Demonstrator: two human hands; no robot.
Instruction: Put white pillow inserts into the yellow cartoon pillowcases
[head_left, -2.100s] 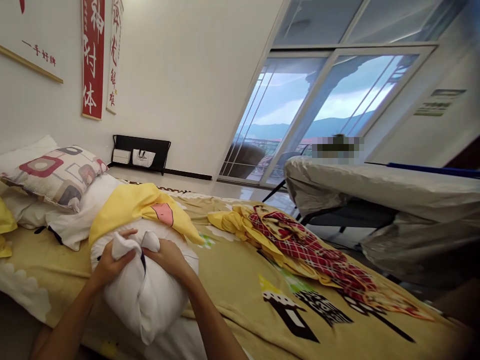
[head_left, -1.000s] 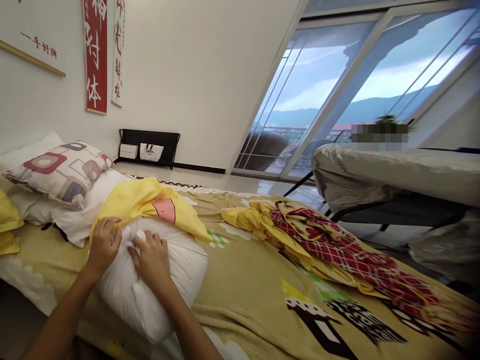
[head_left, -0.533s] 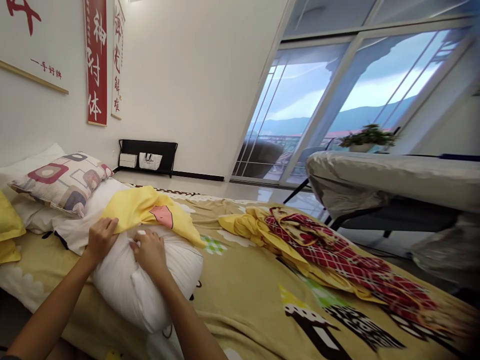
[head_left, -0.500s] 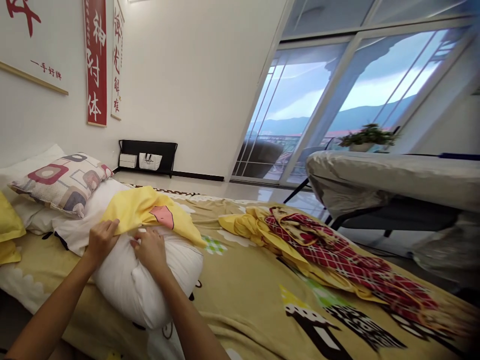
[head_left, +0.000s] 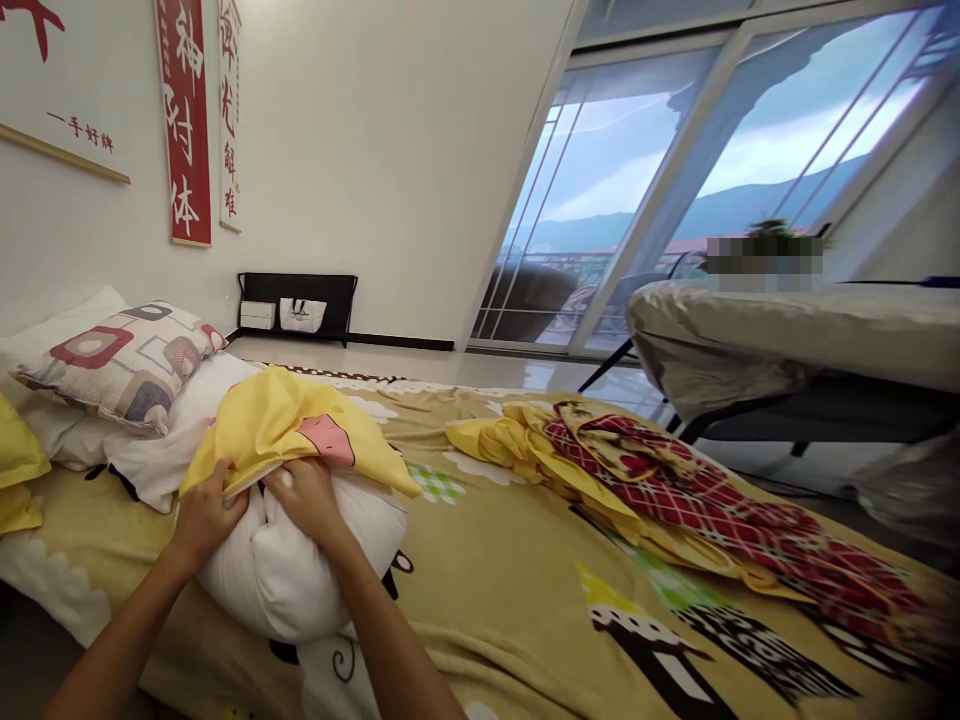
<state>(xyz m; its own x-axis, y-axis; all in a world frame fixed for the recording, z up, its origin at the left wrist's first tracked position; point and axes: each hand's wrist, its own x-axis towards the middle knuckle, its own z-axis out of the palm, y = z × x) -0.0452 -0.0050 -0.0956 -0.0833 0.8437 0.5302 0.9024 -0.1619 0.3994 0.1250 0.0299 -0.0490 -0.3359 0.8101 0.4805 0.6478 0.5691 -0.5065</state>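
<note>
A plump white pillow (head_left: 292, 570) lies on the bed's near left side. A yellow pillowcase (head_left: 277, 425) with a pink patch covers its far end. My left hand (head_left: 204, 512) is closed on the pillowcase's open edge. My right hand (head_left: 307, 500) grips the same edge beside it, fingers curled under the yellow cloth. Both forearms reach in from the lower left.
The bed wears a tan printed blanket (head_left: 495, 590). A patterned pillow (head_left: 112, 360) rests on white ones at the left. A yellow and red plaid cloth (head_left: 675, 500) lies crumpled to the right. A covered ironing board (head_left: 795, 330) stands beside the bed, before glass doors.
Both hands stopped pressing the pillow's end and took hold of the yellow pillowcase's edge, lifting it over the pillow toward me.
</note>
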